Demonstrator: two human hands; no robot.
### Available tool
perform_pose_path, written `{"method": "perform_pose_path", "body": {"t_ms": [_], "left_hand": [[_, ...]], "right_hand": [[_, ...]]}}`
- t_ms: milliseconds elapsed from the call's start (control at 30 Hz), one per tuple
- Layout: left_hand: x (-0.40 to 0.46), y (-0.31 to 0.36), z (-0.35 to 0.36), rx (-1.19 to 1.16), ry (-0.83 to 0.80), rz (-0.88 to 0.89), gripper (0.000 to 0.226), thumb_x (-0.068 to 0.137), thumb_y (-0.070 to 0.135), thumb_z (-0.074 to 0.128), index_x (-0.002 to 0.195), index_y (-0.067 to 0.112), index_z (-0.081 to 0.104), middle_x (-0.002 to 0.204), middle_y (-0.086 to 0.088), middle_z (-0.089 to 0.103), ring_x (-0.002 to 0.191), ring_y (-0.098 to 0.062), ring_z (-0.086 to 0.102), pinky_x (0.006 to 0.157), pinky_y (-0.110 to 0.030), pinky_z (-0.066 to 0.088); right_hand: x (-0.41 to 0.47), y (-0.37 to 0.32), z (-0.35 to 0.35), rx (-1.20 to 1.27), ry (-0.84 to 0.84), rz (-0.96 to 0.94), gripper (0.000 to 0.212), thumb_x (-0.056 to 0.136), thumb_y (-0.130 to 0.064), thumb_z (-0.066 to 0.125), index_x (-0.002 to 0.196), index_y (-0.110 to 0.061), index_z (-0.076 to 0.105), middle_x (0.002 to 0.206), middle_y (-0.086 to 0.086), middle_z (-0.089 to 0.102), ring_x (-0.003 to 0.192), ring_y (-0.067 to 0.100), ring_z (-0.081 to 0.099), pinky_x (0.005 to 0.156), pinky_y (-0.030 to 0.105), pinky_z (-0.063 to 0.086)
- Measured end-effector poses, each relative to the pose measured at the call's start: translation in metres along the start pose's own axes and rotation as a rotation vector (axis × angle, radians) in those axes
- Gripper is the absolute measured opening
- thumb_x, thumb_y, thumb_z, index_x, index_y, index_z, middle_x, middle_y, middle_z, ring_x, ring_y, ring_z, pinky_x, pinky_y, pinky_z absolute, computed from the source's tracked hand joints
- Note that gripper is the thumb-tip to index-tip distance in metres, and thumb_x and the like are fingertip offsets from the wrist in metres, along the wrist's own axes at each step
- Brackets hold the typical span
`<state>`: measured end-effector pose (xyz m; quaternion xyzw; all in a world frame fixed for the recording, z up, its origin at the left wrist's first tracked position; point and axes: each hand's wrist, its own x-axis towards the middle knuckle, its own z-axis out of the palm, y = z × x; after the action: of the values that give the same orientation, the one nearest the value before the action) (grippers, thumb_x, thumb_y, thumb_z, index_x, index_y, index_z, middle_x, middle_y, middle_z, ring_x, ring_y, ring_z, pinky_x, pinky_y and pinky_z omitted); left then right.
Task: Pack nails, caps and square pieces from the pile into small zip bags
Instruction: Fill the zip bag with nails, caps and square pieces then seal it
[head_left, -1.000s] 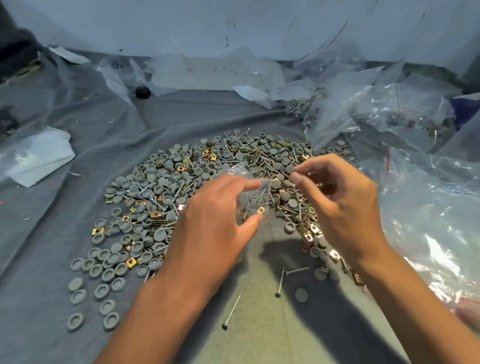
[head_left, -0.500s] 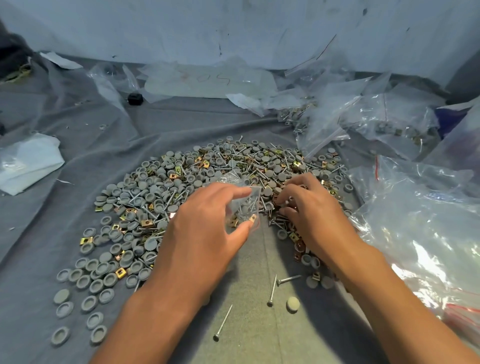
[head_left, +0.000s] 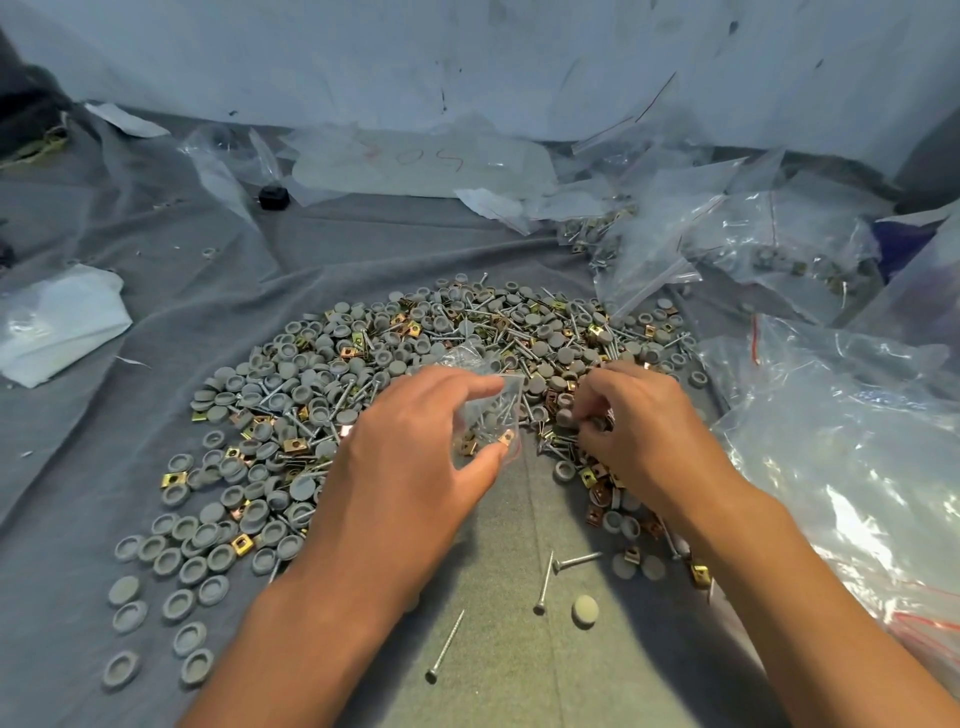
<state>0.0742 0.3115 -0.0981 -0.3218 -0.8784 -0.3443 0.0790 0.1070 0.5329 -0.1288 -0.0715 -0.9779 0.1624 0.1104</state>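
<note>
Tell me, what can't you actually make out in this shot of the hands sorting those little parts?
- What the right hand picks, head view: its curled fingers cover the pieces.
- How many pieces are in the small zip bag, head view: the left hand and creased plastic hide them.
- Contents of the big bags at right: glare, and the frame edge cuts them.

Packing workspace (hardware pile (head_left: 415, 374), zip bags (head_left: 753, 249))

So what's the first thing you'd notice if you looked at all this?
The big pile of grey round caps, silver nails and brassy square pieces spread across the grey cloth. In front of it, the left hand holds a small clear zip bag while the right hand picks in the pile. Crinkly clear plastic bags sit at right.
</note>
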Motion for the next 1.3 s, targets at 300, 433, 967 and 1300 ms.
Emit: {"method": "perform_pose_path", "body": {"t_ms": [300,433,967,1300], "left_hand": [[0.0,0.001,0.0,-0.009,-0.007,-0.005,0.051,0.078,0.04,0.07,0.127,0.031,0.063,0.115,0.024,0.062,0.093,0.008,0.052,0.094,-0.016,0.048],[0.0,0.001,-0.001,-0.005,-0.01,-0.016,0.051,0.077,0.041,0.069,0.127,0.031,0.063,0.115,0.024,0.061,0.094,0.01,0.049,0.095,-0.01,0.043],[-0.001,0.001,-0.001,0.013,-0.021,-0.016,0.051,0.078,0.039,0.071,0.128,0.03,0.063,0.116,0.023,0.062,0.095,0.01,0.05,0.095,-0.012,0.046],[0.002,-0.001,0.001,0.01,-0.019,-0.04,0.05,0.077,0.026,0.084,0.123,0.027,0.066,0.114,0.018,0.064,0.096,0.002,0.056,0.092,-0.02,0.048]], "right_hand": [[0.0,0.001,0.005,-0.025,-0.027,-0.064,0.023,0.092,-0.022,0.071,0.114,-0.027,0.068,0.103,-0.011,0.068,0.097,0.011,0.06,0.086,0.027,0.053],[0.0,0.004,0.005,0.032,0.02,0.012,0.028,0.097,-0.023,0.063,0.124,-0.029,0.067,0.112,-0.008,0.057,0.097,0.009,0.053,0.083,0.018,0.045],[0.003,0.001,0.007,0.08,0.038,0.111,0.022,0.099,-0.031,0.059,0.118,-0.02,0.059,0.105,-0.012,0.05,0.093,0.003,0.045,0.072,0.008,0.033],[-0.021,-0.047,-0.007,0.264,0.36,-0.432,0.024,0.096,-0.018,0.067,0.118,-0.008,0.069,0.101,-0.003,0.062,0.089,-0.001,0.049,0.083,0.015,0.043]]}}
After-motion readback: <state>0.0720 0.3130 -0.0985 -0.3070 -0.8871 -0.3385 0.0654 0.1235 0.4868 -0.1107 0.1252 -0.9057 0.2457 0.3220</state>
